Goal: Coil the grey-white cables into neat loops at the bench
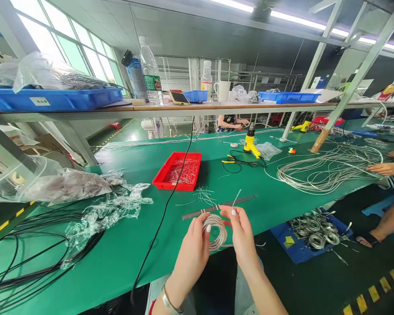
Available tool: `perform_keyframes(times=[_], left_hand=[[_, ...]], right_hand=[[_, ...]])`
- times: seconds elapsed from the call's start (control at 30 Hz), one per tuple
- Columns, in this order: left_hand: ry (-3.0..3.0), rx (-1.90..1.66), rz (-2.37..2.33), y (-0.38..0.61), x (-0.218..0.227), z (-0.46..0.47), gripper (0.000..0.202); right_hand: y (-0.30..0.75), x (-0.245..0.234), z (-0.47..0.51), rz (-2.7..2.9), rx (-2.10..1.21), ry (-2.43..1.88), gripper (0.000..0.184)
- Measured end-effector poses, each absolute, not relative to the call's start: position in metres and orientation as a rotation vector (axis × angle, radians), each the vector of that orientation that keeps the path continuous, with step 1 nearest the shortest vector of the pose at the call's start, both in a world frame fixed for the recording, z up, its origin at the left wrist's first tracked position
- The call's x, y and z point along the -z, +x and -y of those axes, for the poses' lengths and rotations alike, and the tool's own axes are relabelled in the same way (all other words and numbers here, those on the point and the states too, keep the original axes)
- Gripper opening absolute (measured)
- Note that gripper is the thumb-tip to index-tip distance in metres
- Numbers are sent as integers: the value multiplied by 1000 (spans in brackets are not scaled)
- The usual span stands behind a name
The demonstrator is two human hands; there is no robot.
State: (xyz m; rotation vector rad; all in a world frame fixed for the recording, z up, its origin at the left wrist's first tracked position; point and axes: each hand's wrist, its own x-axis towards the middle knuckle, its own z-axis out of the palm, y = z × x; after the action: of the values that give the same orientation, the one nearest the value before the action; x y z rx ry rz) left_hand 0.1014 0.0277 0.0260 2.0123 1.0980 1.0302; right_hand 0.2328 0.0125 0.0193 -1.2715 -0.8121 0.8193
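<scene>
My left hand point(193, 245) is closed on a small round coil of grey cable point(222, 238), thumb in front. Close beside the coil's right side, my right hand point(245, 236) pinches a thin white strand point(237, 197), which sticks up above the fingertips. Whether that strand joins the coil is hidden by the fingers. Behind both hands, a dark grey strip point(192, 215) with light marks lies on the green table point(118, 262). Several loose thin white wires point(206, 197) lie just past it. Farther back is a red tray point(198, 170) holding many short wires.
A black cord point(164, 214) hangs down across the table left of my hands. Clear plastic wrap point(108, 218) and black cables point(52, 267) lie on the left. A yellow heat gun point(250, 142) stands behind. At right, a person's hands point(385, 169) touch a large cable bundle point(321, 170).
</scene>
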Motion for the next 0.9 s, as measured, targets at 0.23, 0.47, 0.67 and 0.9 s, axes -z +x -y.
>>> perform_keyframes(times=[0.23,0.47,0.67,0.9], left_hand=[[1887,-945,-1196,88,-39,-38,34],[1517,-700,-981,96,-40,-43,42],[1625,-707,-922,98,-38,-47,30],[1791,-677,-881,100,-46,-37,32]], right_hand=[[261,-21,31,780,-871,-1235,30],[269,-32,46,569,-1112,-1013,37],[267,-32,47,866,-799,-1274,33],[255,-16,33,1261,-305,-1440,28]])
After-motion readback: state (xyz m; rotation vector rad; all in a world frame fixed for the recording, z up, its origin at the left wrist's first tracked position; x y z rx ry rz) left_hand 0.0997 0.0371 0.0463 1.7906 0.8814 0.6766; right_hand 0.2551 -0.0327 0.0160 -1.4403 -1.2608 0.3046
